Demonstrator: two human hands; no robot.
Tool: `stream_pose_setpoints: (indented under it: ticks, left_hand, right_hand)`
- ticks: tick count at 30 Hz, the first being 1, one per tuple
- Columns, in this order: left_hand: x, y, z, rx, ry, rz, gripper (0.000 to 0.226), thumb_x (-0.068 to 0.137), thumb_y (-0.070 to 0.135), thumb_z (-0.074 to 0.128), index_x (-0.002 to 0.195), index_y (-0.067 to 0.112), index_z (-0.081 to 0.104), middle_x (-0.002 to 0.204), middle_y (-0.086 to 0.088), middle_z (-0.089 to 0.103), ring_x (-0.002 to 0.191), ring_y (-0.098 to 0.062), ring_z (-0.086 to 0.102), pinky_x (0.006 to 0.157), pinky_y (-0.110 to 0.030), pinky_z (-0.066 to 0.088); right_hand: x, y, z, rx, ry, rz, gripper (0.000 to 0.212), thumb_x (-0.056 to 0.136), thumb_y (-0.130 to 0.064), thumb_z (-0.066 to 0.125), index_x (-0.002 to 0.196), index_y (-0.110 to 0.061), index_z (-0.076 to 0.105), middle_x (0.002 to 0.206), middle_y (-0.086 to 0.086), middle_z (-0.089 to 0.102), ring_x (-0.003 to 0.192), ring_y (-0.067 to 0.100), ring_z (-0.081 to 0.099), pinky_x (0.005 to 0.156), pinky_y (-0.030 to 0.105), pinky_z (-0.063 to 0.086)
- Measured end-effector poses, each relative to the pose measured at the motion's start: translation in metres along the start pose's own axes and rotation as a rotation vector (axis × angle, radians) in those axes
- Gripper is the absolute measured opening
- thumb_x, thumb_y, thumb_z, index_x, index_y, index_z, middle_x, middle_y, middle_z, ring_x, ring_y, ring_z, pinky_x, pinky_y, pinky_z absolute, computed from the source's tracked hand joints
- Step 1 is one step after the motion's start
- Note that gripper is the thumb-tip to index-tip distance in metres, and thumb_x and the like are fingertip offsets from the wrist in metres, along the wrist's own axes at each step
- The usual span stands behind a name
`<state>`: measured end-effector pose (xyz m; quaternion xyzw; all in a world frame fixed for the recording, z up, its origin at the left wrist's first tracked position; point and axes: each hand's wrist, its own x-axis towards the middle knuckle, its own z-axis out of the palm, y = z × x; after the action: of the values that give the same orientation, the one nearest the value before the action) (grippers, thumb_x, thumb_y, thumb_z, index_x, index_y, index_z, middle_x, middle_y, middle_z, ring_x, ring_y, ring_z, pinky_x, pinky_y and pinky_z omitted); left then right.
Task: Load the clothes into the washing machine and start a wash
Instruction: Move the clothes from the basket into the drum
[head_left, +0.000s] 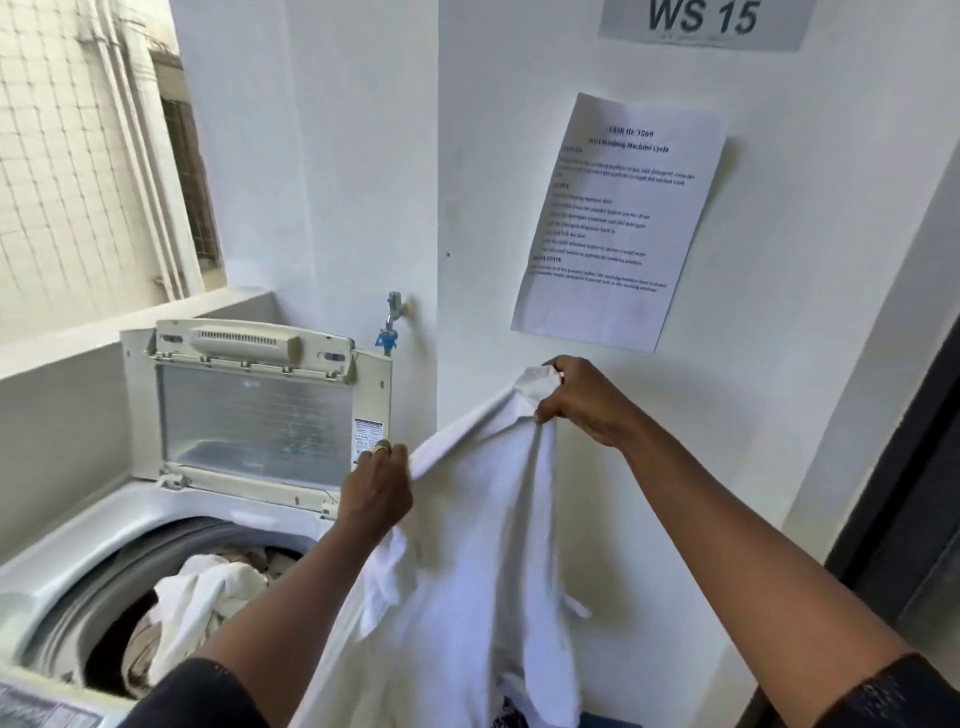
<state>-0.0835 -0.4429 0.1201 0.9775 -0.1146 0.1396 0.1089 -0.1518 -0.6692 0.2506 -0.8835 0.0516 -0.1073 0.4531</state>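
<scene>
A white garment (483, 545) hangs stretched between my two hands, to the right of the machine. My left hand (376, 488) grips its upper left edge, close to the raised lid. Higher up against the wall, my right hand (576, 400) pinches a bunched corner of the same cloth. The top-loading washing machine (67, 545) stands at the lower left with its lid (254, 415) propped upright. Several white and beige clothes (192, 592) lie in its drum.
A tap with a blue hose fitting (390, 325) juts from the wall behind the lid. A printed instruction sheet (618, 218) is stuck to the wall above my right hand. A window ledge (67, 343) runs at the left, a dark door frame (904, 467) at the right.
</scene>
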Motion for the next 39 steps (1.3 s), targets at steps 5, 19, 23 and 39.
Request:
stream_pose_setpoints:
  ticks: [5, 19, 23, 39]
  left_hand:
    - [0.005, -0.034, -0.02, -0.253, -0.188, -0.329, 0.027, 0.086, 0.018, 0.046, 0.107, 0.011, 0.06, 0.113, -0.015, 0.062, 0.104, -0.035, 0.059, 0.084, -0.036, 0.046]
    - [0.032, -0.012, -0.127, -1.608, -0.003, -0.381, 0.032, 0.088, -0.002, 0.029, 0.08, 0.008, 0.058, 0.076, -0.013, 0.057, 0.069, -0.027, 0.055, 0.065, -0.036, 0.048]
    - [0.046, -0.014, -0.161, -1.724, 0.156, -0.199, 0.04, 0.086, -0.005, 0.03, 0.111, 0.005, 0.06, 0.08, -0.013, 0.059, 0.075, -0.023, 0.057, 0.069, -0.03, 0.047]
    - [0.07, -0.155, -0.259, -1.161, 0.317, 0.455, 0.083, 0.071, 0.037, 0.043, 0.148, 0.03, 0.013, 0.146, 0.004, 0.035, 0.135, -0.013, 0.038, 0.106, -0.026, 0.039]
  right_hand:
    - [0.0, -0.025, -0.001, -0.174, 0.117, -0.159, 0.029, 0.06, -0.008, 0.079, 0.085, -0.004, 0.064, 0.082, 0.013, 0.065, 0.08, 0.025, 0.06, 0.071, 0.036, 0.05]
    - [0.011, -0.071, 0.02, -0.459, 0.485, -0.308, 0.029, 0.096, -0.033, 0.049, 0.114, -0.012, 0.057, 0.108, 0.018, 0.065, 0.103, 0.04, 0.058, 0.077, 0.036, 0.044]
    - [0.02, -0.101, 0.035, -0.216, 0.345, -0.397, 0.029, 0.097, -0.026, 0.047, 0.12, -0.011, 0.055, 0.114, 0.017, 0.065, 0.108, 0.035, 0.058, 0.08, 0.033, 0.043]
    - [0.064, -0.281, 0.201, 0.483, -0.041, -0.556, 0.032, 0.095, -0.014, 0.042, 0.121, -0.033, 0.044, 0.121, 0.003, 0.056, 0.094, 0.017, 0.059, 0.058, 0.025, 0.05]
